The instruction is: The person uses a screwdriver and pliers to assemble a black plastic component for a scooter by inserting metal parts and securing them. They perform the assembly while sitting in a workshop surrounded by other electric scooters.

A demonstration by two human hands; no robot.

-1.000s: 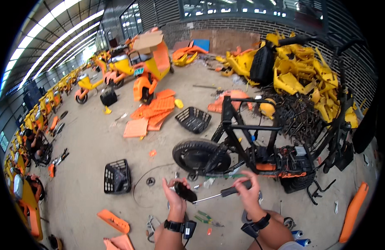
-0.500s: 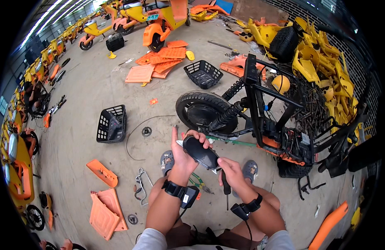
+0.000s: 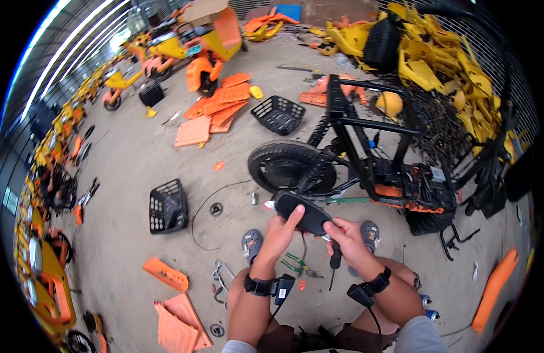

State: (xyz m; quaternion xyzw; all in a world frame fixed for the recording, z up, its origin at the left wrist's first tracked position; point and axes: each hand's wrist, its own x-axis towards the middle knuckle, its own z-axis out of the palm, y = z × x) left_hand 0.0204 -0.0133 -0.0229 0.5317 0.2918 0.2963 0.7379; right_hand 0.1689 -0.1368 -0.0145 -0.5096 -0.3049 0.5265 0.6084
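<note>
Two hands, both mine, share the black oval housing, held out before me above the concrete floor. My left hand is closed on its left part, thumb laid across the dark face, fingers underneath and mostly hidden; I take that as the steadying grip. My right hand is partly closed, thumb at the housing's right end, the curled fingers holding a black-handled screwdriver with its shaft pointing down, probably to leave the thumb free without laying the tool aside. Green-handled pliers lie on the floor between my knees, likely for easy reach. Past my grey clogs stands the stripped scooter frame, its rear wheel just beyond the housing, open to view with no bodywork around it.
</note>
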